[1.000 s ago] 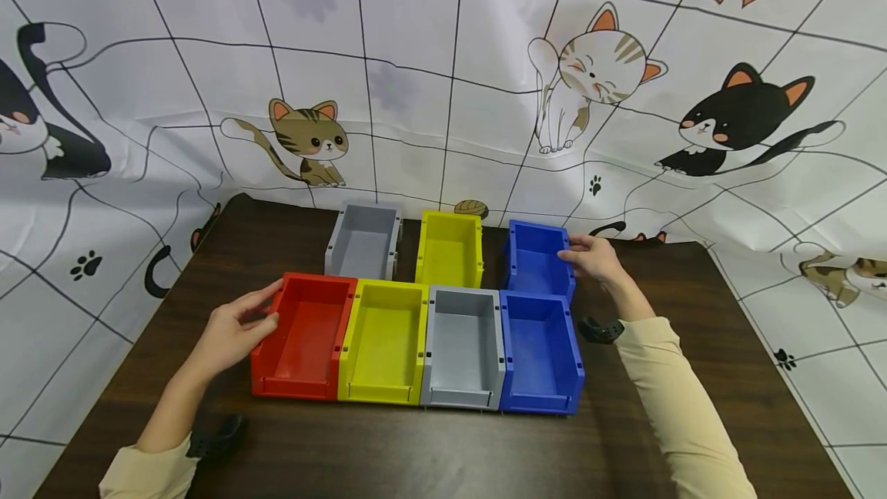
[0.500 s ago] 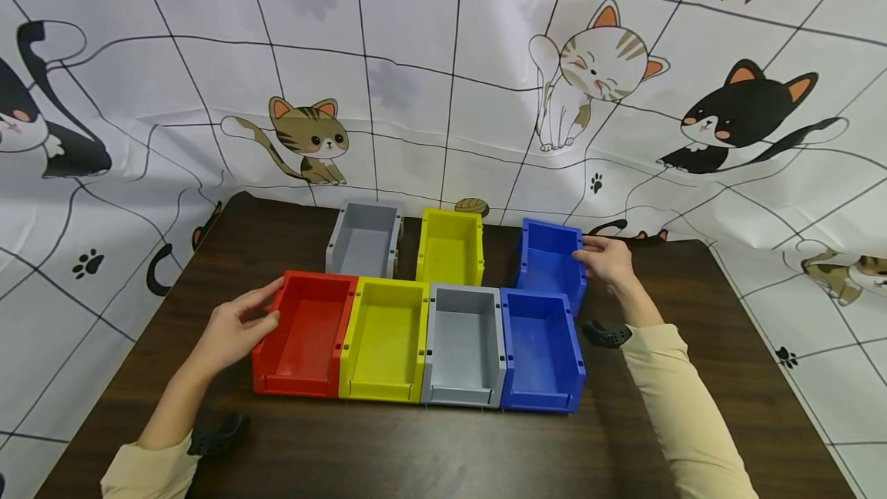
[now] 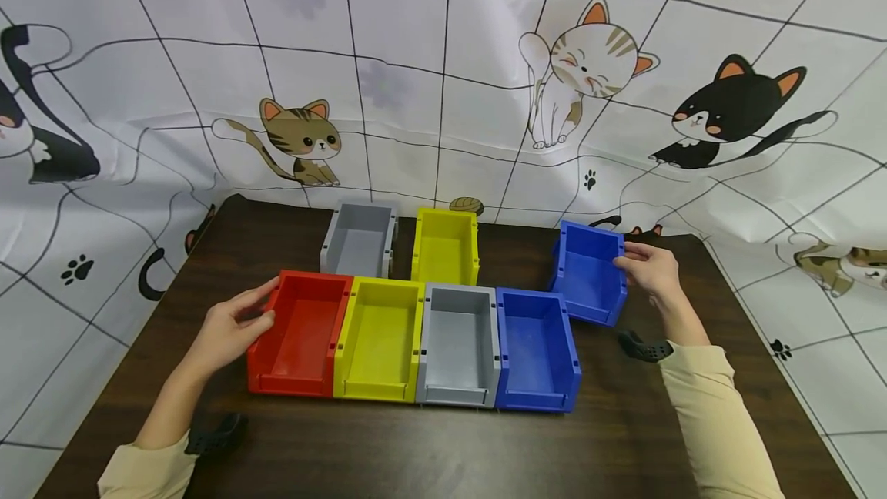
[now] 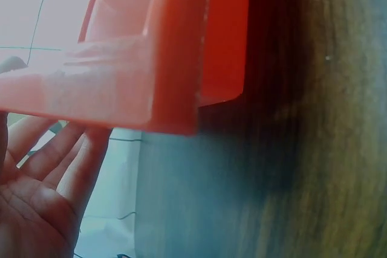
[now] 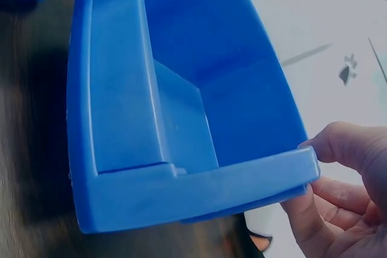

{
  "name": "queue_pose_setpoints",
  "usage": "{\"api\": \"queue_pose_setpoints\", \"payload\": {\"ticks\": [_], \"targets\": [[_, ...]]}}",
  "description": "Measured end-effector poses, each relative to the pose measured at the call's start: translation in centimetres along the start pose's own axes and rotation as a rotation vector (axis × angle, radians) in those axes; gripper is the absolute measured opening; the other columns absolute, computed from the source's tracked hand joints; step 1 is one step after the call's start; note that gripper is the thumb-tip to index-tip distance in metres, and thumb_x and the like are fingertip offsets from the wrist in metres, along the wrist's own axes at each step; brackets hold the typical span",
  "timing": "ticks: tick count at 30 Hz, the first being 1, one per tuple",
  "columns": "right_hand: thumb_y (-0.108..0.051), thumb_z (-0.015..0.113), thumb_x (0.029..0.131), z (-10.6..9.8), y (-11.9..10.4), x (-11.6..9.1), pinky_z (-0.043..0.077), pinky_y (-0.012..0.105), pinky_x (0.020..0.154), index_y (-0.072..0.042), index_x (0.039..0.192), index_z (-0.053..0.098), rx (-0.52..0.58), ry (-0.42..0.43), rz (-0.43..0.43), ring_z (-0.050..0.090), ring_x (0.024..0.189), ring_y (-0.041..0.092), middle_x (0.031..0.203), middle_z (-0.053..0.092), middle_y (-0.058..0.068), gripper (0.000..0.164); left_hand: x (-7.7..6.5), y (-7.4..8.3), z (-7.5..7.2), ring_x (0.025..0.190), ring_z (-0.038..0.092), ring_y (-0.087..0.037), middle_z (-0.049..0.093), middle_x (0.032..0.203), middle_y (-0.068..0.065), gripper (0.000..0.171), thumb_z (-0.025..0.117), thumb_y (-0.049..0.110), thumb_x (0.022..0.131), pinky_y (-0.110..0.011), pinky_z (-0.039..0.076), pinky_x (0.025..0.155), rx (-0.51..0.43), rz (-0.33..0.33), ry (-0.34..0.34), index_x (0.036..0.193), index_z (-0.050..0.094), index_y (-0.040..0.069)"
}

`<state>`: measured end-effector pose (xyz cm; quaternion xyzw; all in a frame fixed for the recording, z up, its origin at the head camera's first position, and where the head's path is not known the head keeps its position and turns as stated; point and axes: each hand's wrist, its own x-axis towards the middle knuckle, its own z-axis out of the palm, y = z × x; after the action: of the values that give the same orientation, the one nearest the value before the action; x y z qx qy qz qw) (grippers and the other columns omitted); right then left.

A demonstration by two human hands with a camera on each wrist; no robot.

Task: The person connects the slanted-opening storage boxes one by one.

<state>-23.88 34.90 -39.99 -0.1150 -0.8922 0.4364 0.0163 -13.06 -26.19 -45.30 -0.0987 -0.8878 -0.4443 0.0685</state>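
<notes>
My right hand (image 3: 654, 272) pinches the right side wall of a blue storage bin (image 3: 590, 274) in the back row. In the right wrist view the thumb is on the rim of that blue bin (image 5: 175, 191) and the fingers are beneath it. The bin sits slightly turned, apart from the front row. On the left, my left hand (image 3: 225, 333) grips the left wall of a red bin (image 3: 305, 337). Seen from the left wrist, fingers (image 4: 84, 161) lie against the red wall and the thumb is mostly hidden.
Right of the red bin stand a yellow bin (image 3: 379, 341), a grey bin (image 3: 459, 345) and another blue bin (image 3: 537, 349), side by side. Behind them are a smaller grey bin (image 3: 360, 241) and a yellow one (image 3: 446, 246). A cat-print cloth (image 3: 402, 114) hangs behind the dark wooden table (image 3: 346, 457).
My right hand has shifted the back blue bin to the right, away from the back yellow bin, and turned it a little. The left hand stays at the red bin.
</notes>
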Motion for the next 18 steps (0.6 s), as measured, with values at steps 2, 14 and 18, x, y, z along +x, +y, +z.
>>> {"api": "queue_pose_setpoints", "payload": {"ticks": [2,14,18], "targets": [[-0.009,0.063,0.087,-0.8,0.4,-0.3,0.057,0.028,0.061,0.011,0.130,0.048,-0.006,0.012,0.009,0.056,0.058,-0.004,0.119,0.054,0.035,0.051,0.0,0.0,-0.1,0.104,0.055,-0.040,0.049,0.131,-0.029,0.050,0.060,-0.002,0.088,-0.025,0.054,0.073,0.008,-0.012,-0.001,0.136,0.046,-0.003],[-0.013,0.062,0.088,-4.8,2.2,-3.5,0.053,0.021,0.056,0.014,0.126,0.049,-0.093,0.027,-0.065,0.055,0.064,-0.005,0.103,0.063,0.023,0.049,0.0,-0.1,0.1,0.103,0.055,-0.040,0.048,0.130,-0.031,0.049,0.059,-0.003,0.088,-0.020,0.054,0.070,0.011,-0.018,0.010,0.136,0.046,-0.003],[-0.013,0.062,0.088,-5.5,2.4,-5.0,0.052,0.020,0.055,0.016,0.125,0.050,-0.069,0.000,-0.104,0.056,0.065,-0.005,0.087,0.064,-0.003,0.048,0.0,-0.1,0.3,0.102,0.054,-0.039,0.049,0.129,-0.030,0.049,0.059,-0.002,0.088,-0.015,0.052,0.069,0.013,-0.016,0.018,0.136,0.046,-0.002]]}}
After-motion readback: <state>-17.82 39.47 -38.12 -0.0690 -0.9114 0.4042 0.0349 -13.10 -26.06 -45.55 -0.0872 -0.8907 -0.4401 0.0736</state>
